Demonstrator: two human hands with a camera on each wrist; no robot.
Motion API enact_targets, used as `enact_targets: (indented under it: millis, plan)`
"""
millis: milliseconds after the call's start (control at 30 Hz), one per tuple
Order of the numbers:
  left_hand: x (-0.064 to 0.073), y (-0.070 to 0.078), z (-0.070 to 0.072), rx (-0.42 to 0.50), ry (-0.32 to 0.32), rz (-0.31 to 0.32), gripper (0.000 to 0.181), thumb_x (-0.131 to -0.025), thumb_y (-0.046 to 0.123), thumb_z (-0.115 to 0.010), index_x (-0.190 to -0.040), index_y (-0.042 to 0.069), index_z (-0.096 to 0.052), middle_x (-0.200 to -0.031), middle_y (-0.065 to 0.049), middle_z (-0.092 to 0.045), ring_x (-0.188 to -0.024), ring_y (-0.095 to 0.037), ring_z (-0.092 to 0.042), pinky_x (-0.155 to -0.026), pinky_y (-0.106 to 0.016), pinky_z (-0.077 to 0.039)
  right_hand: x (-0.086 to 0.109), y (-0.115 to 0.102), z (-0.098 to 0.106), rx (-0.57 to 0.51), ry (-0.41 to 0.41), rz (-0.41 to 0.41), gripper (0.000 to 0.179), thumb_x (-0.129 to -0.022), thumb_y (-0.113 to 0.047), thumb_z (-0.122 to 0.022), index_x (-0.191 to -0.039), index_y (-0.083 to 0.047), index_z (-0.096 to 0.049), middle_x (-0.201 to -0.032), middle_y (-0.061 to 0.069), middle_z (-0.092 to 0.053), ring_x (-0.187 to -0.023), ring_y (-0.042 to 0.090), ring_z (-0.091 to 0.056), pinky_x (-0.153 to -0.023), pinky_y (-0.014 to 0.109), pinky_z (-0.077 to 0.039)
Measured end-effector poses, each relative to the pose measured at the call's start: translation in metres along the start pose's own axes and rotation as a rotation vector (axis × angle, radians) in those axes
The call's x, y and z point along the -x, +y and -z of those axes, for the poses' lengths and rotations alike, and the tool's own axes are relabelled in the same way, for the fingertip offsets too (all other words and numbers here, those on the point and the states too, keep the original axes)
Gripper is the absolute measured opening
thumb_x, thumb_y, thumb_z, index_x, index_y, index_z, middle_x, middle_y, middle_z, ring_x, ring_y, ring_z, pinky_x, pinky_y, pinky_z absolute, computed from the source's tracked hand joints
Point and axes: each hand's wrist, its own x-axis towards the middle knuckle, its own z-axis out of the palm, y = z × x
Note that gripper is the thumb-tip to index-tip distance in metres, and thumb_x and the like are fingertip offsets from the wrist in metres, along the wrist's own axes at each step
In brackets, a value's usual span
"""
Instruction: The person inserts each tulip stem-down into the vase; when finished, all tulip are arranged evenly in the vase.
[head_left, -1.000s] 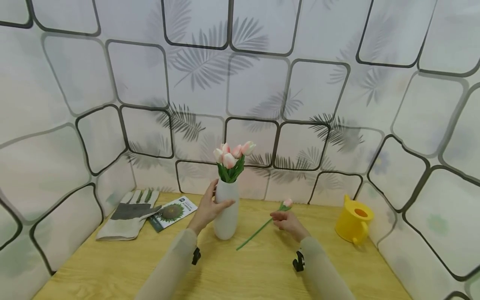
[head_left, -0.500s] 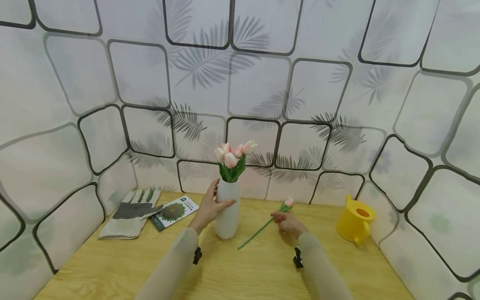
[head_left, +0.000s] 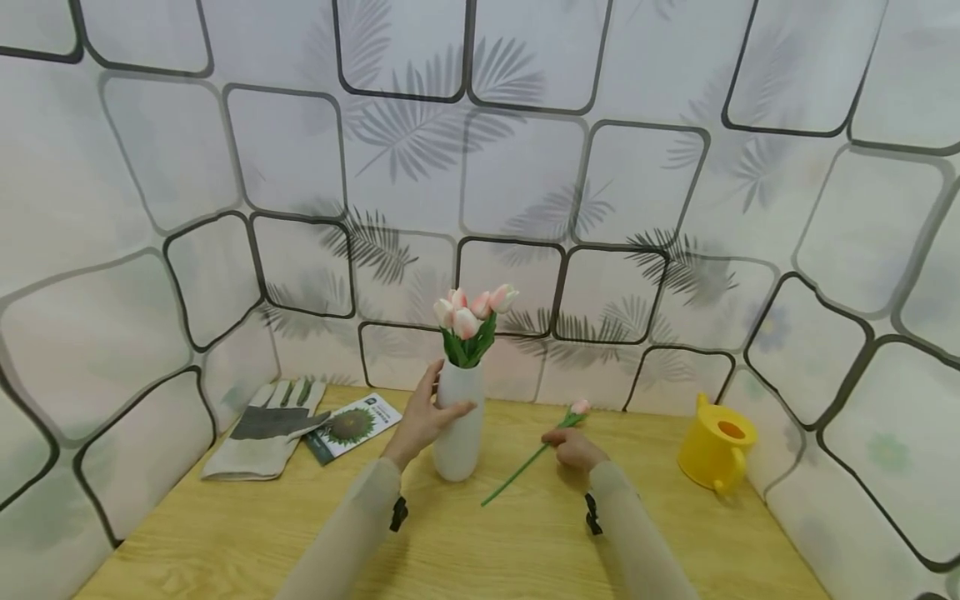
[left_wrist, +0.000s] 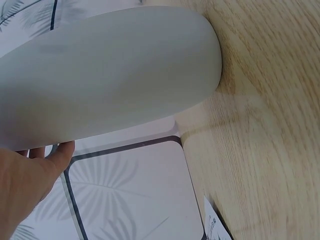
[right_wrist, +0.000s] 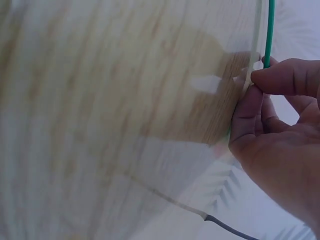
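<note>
In the head view a tall white vase (head_left: 461,429) stands upright on the table, with several pink and white tulips (head_left: 466,323) in it. My left hand (head_left: 426,423) holds its side, thumb across the front and fingers behind. The left wrist view shows the vase's smooth wall (left_wrist: 120,75) with the fingertips against it. To the right, a single pink tulip (head_left: 517,474) lies slantwise, its bloom pointing away from me. My right hand (head_left: 577,448) pinches its stem just below the leaves. In the right wrist view, thumb and fingers meet at the green stem (right_wrist: 270,30).
A yellow watering can (head_left: 708,450) stands at the right by the patterned wall. On the left lie a white and grey glove (head_left: 251,454) and a seed packet with a flower picture (head_left: 360,425), a small dark-tipped tool (head_left: 309,426) overlapping both.
My right hand's fingers have drawn in from a looser curl to a pinch on the tulip stem. The left hand stays on the vase, and the head view has shifted slightly.
</note>
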Motion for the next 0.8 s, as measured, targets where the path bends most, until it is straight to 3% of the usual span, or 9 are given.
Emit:
enact_targets:
  millis: [67, 167, 233, 300, 567, 667, 800]
  plan:
    - [0.000, -0.001, -0.001, -0.004, -0.004, 0.006, 0.088, -0.083, 0.034, -0.080, -0.153, 0.027, -0.028, -0.144, -0.011, -0.046, -0.130, -0.032, -0.048, -0.100, -0.058, -0.046, 0.001, 0.005, -0.002, 0.001, 0.016, 0.001, 0.064, -0.068, 0.017, -0.038, -0.129, 0.009, -0.058, -0.133, 0.028, -0.056, -0.126, 0.045, -0.050, -0.105, 0.051, -0.043]
    - [0.000, -0.001, -0.003, -0.008, -0.013, -0.003, 0.087, -0.082, 0.036, -0.081, -0.152, 0.028, -0.030, -0.141, -0.010, -0.048, -0.128, -0.031, -0.050, -0.098, -0.056, -0.047, 0.002, 0.011, -0.004, 0.016, 0.037, 0.002, 0.063, -0.070, 0.018, -0.039, -0.128, 0.006, -0.060, -0.128, 0.027, -0.060, -0.122, 0.043, -0.054, -0.087, 0.041, -0.052]
    - [0.000, -0.002, -0.005, -0.006, -0.019, -0.011, 0.087, -0.082, 0.036, -0.081, -0.152, 0.027, -0.031, -0.141, -0.010, -0.048, -0.127, -0.031, -0.050, -0.098, -0.056, -0.047, 0.003, 0.013, -0.005, 0.026, 0.043, -0.002, 0.064, -0.070, 0.018, -0.039, -0.129, 0.005, -0.059, -0.125, 0.026, -0.061, -0.119, 0.042, -0.055, -0.074, 0.034, -0.048]
    - [0.001, -0.003, -0.006, 0.000, -0.019, -0.011, 0.087, -0.082, 0.036, -0.081, -0.152, 0.025, -0.030, -0.141, -0.011, -0.048, -0.127, -0.032, -0.050, -0.098, -0.056, -0.047, 0.003, 0.013, -0.006, 0.040, 0.050, -0.016, 0.065, -0.070, 0.018, -0.038, -0.130, 0.003, -0.060, -0.124, 0.025, -0.062, -0.118, 0.041, -0.056, -0.070, 0.032, -0.042]
    - [0.002, -0.002, -0.005, -0.008, 0.008, -0.006, 0.090, -0.081, 0.035, -0.081, -0.153, 0.024, -0.029, -0.141, -0.011, -0.048, -0.128, -0.032, -0.050, -0.099, -0.056, -0.047, 0.000, 0.013, -0.007, 0.048, 0.108, -0.059, 0.056, -0.073, 0.016, -0.040, -0.120, 0.002, -0.066, -0.118, 0.018, -0.065, -0.112, 0.035, -0.058, -0.092, 0.046, -0.050]
    - [0.001, 0.000, -0.003, -0.010, 0.011, -0.011, 0.089, -0.081, 0.035, -0.081, -0.153, 0.023, -0.029, -0.141, -0.012, -0.048, -0.128, -0.032, -0.050, -0.099, -0.056, -0.047, -0.001, 0.012, -0.006, 0.035, 0.145, -0.063, 0.050, -0.076, 0.014, -0.043, -0.118, 0.003, -0.068, -0.114, 0.017, -0.067, -0.099, 0.027, -0.062, -0.082, 0.038, -0.052]
    - [0.000, 0.002, 0.001, -0.007, 0.011, -0.006, 0.091, -0.081, 0.036, -0.081, -0.154, 0.024, -0.028, -0.141, -0.012, -0.048, -0.128, -0.032, -0.050, -0.099, -0.056, -0.047, -0.001, 0.009, -0.003, -0.050, 0.174, -0.086, 0.038, -0.086, 0.007, -0.048, -0.118, 0.005, -0.068, -0.112, 0.018, -0.069, -0.073, 0.014, -0.054, -0.064, 0.028, -0.047]
